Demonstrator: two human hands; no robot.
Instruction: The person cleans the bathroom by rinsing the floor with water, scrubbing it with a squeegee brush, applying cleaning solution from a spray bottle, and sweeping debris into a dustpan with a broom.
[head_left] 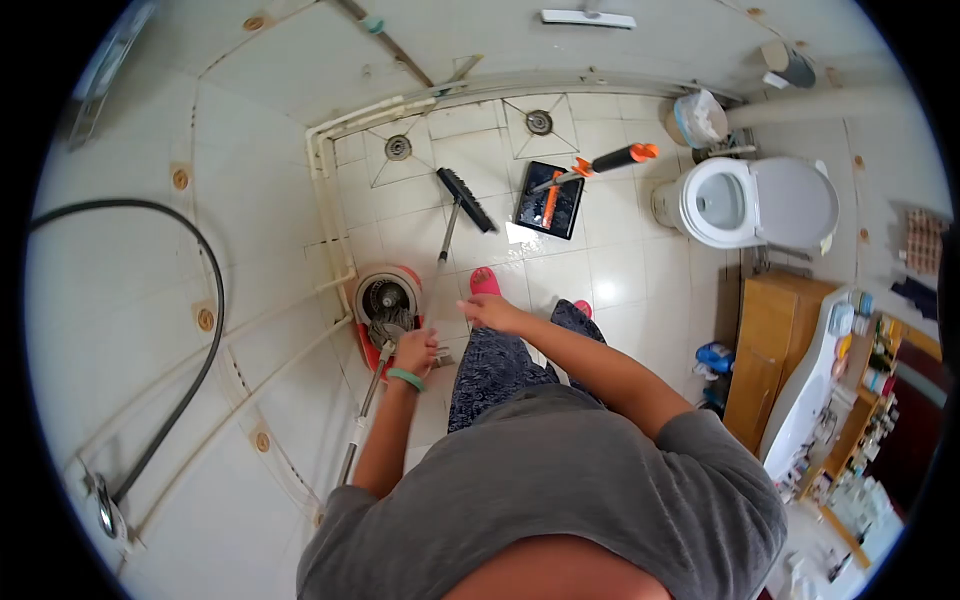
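My left hand (pixel 415 352), with a green band at the wrist, is closed around the upper handle of a floor brush (pixel 448 232). The brush's black bristled head (pixel 466 200) rests on the white tiles ahead. Beside it, my right hand (pixel 486 311) is held out with fingers loosely apart and nothing visible in them, a little right of the handle. Just left of my left hand stands a red-and-white mop bucket (pixel 407 275) with a mop (pixel 392 325) in it. The mop's pole (pixel 358 425) leans back past my left arm.
A black dustpan (pixel 568 220) with an orange-tipped handle lies ahead on the wet floor. To the right are an open toilet (pixel 690 205), a waste bin (pixel 685 122) and a wooden cabinet (pixel 765 350). Pipes (pixel 327 200) run along the left wall, where a black hose (pixel 215 290) hangs.
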